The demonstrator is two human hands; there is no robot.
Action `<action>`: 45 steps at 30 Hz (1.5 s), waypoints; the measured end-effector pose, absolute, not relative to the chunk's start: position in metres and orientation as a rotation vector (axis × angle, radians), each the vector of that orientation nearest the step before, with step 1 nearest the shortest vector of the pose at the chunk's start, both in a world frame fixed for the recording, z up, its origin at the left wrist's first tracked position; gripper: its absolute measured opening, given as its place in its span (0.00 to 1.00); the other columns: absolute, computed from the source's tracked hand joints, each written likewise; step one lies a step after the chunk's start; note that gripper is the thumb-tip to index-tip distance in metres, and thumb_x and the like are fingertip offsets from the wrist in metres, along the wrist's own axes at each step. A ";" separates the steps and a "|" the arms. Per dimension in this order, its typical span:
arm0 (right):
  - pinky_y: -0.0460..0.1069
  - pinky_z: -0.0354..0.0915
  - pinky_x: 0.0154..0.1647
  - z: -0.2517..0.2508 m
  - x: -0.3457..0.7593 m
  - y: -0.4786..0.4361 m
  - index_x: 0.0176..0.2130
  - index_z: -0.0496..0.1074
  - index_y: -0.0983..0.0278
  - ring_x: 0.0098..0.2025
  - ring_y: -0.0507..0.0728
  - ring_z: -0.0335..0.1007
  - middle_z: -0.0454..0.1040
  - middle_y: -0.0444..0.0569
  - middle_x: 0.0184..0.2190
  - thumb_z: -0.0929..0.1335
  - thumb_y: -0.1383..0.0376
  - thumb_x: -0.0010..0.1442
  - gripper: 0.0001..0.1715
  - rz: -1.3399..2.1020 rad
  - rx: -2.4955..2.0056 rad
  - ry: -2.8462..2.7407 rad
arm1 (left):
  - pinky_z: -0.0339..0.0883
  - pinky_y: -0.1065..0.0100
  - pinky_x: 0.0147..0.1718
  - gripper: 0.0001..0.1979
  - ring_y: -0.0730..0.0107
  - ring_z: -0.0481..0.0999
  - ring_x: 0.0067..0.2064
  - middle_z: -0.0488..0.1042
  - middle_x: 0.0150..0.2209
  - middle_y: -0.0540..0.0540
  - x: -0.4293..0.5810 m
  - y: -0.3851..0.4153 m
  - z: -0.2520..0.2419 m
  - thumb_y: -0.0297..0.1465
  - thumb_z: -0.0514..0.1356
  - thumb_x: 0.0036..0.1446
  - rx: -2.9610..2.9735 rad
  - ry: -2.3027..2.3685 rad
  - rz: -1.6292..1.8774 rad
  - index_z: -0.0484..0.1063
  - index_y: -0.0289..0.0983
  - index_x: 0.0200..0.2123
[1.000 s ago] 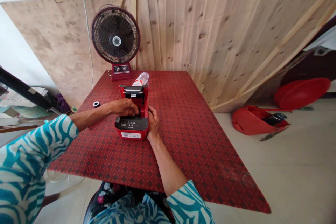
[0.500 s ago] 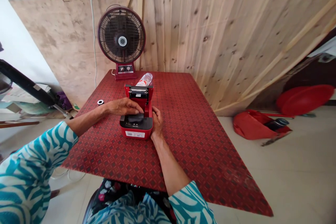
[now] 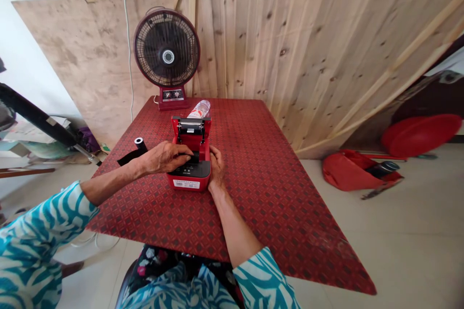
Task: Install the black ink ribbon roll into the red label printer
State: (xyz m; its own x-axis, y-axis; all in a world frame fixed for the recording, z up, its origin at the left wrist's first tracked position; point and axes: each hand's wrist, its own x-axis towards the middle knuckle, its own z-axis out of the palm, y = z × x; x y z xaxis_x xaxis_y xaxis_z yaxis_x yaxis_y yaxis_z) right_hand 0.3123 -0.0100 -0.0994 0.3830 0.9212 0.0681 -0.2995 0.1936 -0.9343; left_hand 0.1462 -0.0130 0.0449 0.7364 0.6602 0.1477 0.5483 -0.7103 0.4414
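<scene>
Printer [image 3: 194, 170] sits on the red table [image 3: 261, 193] with its lid up. Your right hand [image 3: 216, 166] curves half open against its right side. Your left hand [image 3: 170, 156] bends its fingers at the opening; I can't tell if they pinch anything. A black roll [image 3: 140, 145] stands nearby.

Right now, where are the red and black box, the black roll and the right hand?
Red and black box [image 3: 198, 169]: head view, on its dark front panel.
Black roll [image 3: 142, 147]: head view, on its dark side.
Right hand [image 3: 216, 168]: head view, on its back.
</scene>
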 end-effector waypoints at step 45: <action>0.53 0.64 0.48 -0.095 0.313 -0.018 0.45 0.72 0.62 0.45 0.57 0.71 0.76 0.49 0.44 0.66 0.55 0.51 0.23 0.990 -1.019 -0.752 | 0.56 0.54 0.59 0.19 0.62 0.71 0.52 0.75 0.48 0.40 0.144 -0.101 -0.024 0.29 0.57 0.60 3.000 1.095 1.063 0.67 0.36 0.55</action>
State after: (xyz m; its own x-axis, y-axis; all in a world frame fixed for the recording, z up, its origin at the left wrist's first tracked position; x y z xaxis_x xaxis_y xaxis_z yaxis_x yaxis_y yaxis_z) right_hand 0.3127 -0.0178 -0.0946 0.3798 0.9230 0.0625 -0.3082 0.1899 -0.9322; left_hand 0.1441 -0.1006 -0.0236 0.5940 0.5025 0.6283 0.6431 -0.7657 0.0044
